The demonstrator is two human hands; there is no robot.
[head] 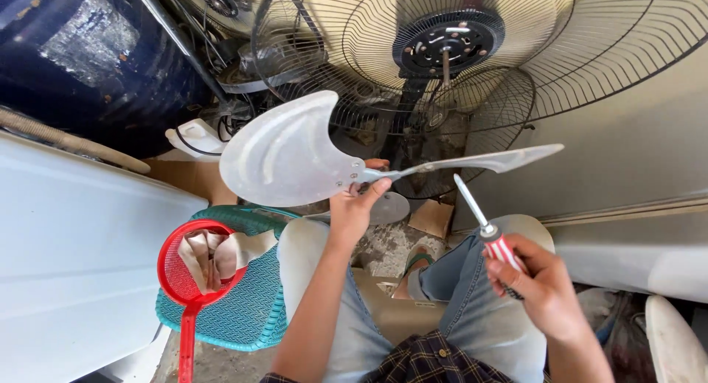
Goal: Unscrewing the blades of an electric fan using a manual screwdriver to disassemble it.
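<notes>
Fan guard [590,51]: a big round wire cage fills the top of the view, with a dark motor hub [448,42] at its centre
Stool [247,302]: teal woven seat by the person's left knee, with a red strainer [193,272] resting on it that holds a pale cloth
Fan blade [284,158]: a metal blade set held up in front of the guard, one wide blade to the left, a thin one edge-on to the right
Left hand [354,206]: fingers clamped on the blade set at its middle
Right hand [535,283]: fingers closed round the handle
Screwdriver [487,224]: red and white handle, shaft pointing up just below the thin blade
</notes>
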